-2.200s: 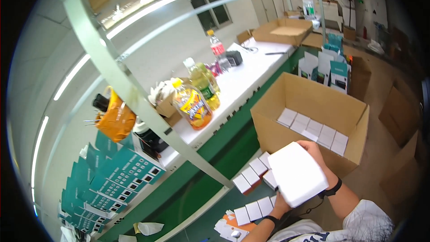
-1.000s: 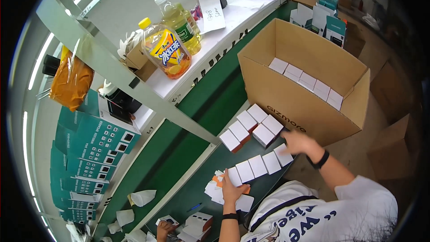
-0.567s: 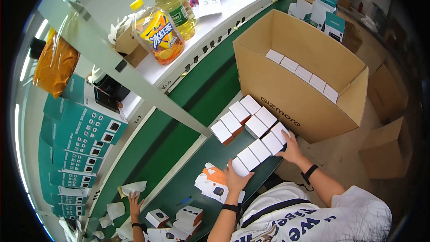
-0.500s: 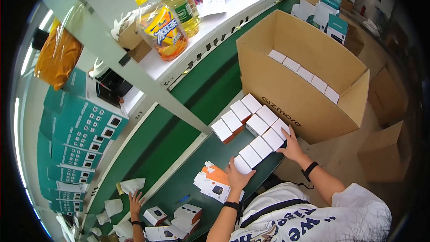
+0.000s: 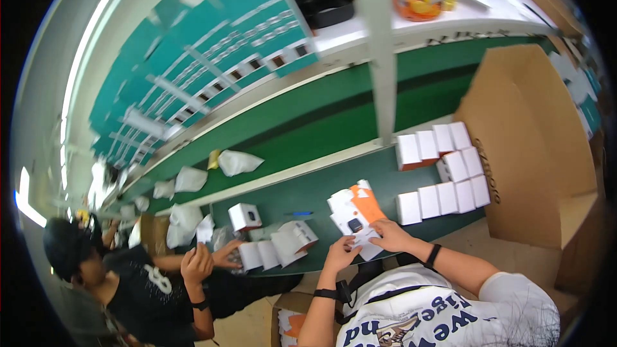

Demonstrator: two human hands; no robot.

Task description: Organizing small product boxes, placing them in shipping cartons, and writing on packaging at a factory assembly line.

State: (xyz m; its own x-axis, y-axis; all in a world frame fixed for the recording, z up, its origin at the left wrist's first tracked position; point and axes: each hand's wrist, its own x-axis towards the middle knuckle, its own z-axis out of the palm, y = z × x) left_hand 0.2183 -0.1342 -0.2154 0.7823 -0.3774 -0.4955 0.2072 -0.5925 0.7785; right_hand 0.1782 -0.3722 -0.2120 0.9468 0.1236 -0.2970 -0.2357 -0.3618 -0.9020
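Observation:
My left hand (image 5: 341, 254) and my right hand (image 5: 391, 236) meet at the near end of a loose pile of flat printed cartons (image 5: 366, 204), white and orange, on the green table. The fingers of both hands are closed on the near edge of a white flat carton (image 5: 367, 249). What the fingertips grip is partly hidden. To the right of my hands, small white boxes (image 5: 429, 202) stand in a row close together. Behind them are more white boxes (image 5: 407, 150) with orange-red sides.
A large open cardboard box (image 5: 524, 148) stands right of the boxes. A co-worker (image 5: 144, 289) sits at the left, hands near white cartons (image 5: 277, 249). A blue pen (image 5: 299, 213) lies on the table. Teal packages (image 5: 212, 58) fill the shelf above.
My view has swung left, bringing the co-worker into sight. Both hands have left the row of white boxes and moved left to the flat printed cartons.

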